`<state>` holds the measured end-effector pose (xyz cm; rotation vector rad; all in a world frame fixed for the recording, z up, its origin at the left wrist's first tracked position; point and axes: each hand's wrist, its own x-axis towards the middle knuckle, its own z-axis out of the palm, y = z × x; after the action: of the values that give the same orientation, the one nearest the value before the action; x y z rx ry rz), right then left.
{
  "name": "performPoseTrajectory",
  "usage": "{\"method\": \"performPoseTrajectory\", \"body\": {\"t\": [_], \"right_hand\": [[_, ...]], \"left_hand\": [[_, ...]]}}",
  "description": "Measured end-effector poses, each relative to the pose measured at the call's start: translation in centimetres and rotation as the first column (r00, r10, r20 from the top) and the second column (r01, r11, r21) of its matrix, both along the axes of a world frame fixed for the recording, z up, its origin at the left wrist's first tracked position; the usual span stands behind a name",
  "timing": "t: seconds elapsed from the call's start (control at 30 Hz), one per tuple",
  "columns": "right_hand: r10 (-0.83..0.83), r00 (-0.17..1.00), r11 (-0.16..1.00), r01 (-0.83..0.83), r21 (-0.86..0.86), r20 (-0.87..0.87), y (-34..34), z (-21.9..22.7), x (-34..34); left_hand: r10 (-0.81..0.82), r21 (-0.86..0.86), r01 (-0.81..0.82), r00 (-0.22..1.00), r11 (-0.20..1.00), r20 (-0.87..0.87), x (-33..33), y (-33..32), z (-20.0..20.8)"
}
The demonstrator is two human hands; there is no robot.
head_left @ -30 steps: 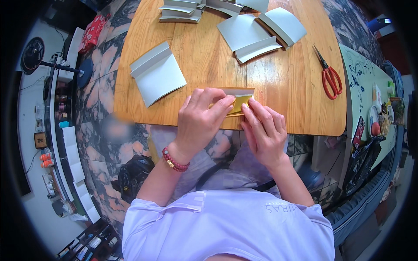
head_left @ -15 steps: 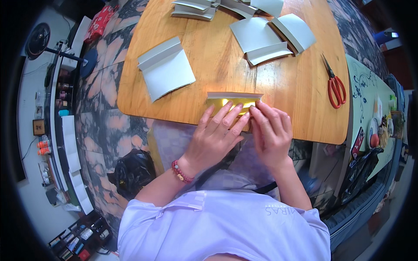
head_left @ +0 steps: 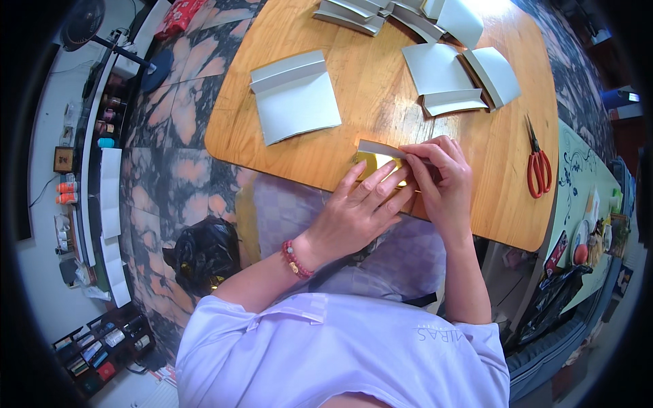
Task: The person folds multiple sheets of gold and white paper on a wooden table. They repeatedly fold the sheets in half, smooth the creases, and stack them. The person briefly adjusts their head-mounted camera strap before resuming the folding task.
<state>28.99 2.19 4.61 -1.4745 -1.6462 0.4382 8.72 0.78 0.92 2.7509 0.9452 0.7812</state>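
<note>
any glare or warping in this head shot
Head view: glare washes out the table's far edge and glints off the gold sheet under both hands; fisheye bows the table edges and blacks the corners; the centre is sharp.

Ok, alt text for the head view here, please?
Both hands, left hand and right hand, press a gold paper sheet flat at the near edge of a wooden table; folded grey sheets and red scissors lie nearby.

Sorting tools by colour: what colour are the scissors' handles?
Red, on the scissors in the head view.
</note>
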Motion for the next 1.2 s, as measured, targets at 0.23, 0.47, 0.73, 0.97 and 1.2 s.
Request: {"method": "performPoseTrajectory", "body": {"t": [0.23, 0.47, 0.73, 0.97, 1.2], "right_hand": [[-0.005, 1.000, 1.000, 0.005, -0.003, -0.007, 0.2, -0.2, -0.1], [-0.006, 1.000, 0.999, 0.006, -0.053, 0.005, 0.0, -0.2, 0.1], [-0.036, 0.870, 0.978, -0.071, 0.198, 0.491, -6.1, 0.4, -1.2], [0.024, 0.818, 1.000, -0.013, -0.023, 0.575, -9.2, -2.2, -1.9], [-0.032, 0.771, 0.999, 0.045, -0.003, 0.636, -9.8, -1.8, -0.9]], "left_hand": [[0.008, 0.001, -0.008, 0.999, 1.000, 0.034, 0.2, 0.0, -0.3], [0.013, 0.005, -0.013, 1.000, 1.000, 0.022, 0.3, 0.0, -0.6], [-0.015, 0.022, 0.015, 0.999, 1.000, 0.031, -0.1, 0.3, -0.7], [-0.002, 0.004, 0.002, 1.000, 1.000, 0.003, -1.6, 0.6, 0.3], [0.072, -0.043, -0.074, 0.997, 0.996, -0.038, -5.9, 0.5, 0.8]]}}
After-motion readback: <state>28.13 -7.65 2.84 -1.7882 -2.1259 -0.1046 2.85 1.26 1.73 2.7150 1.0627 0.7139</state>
